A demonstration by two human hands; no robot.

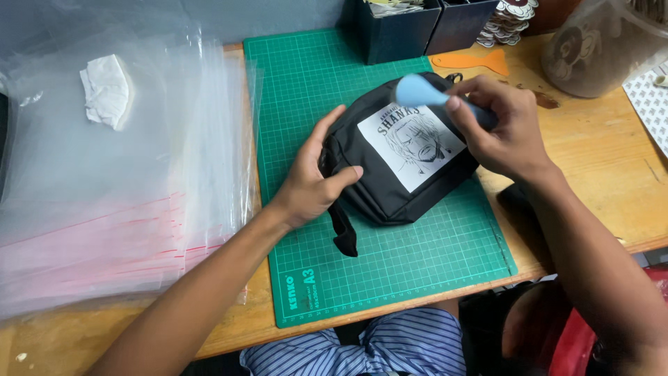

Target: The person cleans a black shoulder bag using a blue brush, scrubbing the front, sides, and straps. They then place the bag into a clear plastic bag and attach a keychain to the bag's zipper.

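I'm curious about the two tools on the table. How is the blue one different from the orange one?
The blue tool is gripped in the right hand and pressed on the black pouch; the orange tool lies untouched on the wooden table. The blue one looks rounded and thick; the orange one looks flat and thin. Both seem to be small plastic tools.

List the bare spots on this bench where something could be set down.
Free: cutting mat strip between black pouch and the near edge; mat's far-left corner above the left hand; bare wood right of the right hand, before the clear jar. Crowded: plastic bags cover the left; dark boxes line the back.
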